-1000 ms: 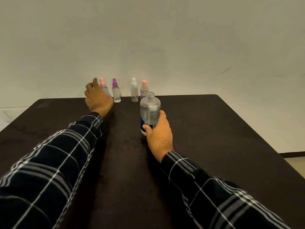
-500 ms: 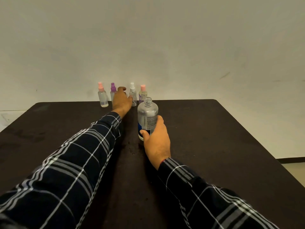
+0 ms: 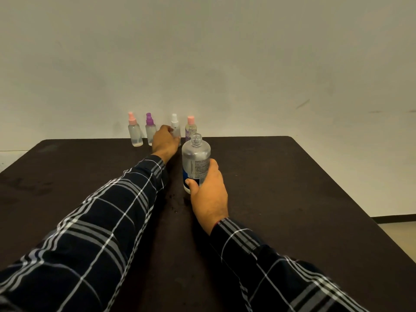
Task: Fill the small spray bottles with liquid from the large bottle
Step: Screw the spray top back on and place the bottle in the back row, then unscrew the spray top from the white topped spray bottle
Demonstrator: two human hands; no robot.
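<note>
— Where's your target?

— Frame centre: your left hand (image 3: 166,140) curls its fingers round the white-capped spray bottle (image 3: 175,128). It looks light and tippy; grip its body.

— And the large bottle (image 3: 195,162)?

— Uncapped, just below, your right hand (image 3: 208,194) wrapped around it. Probably heavy, smooth. The purple-capped bottle (image 3: 150,129) and pink-capped bottle (image 3: 190,127) crowd each side.

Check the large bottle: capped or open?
Open. The large bottle stands upright with its bare threaded neck showing, no cap on it; the right hand grips its lower body.
</note>
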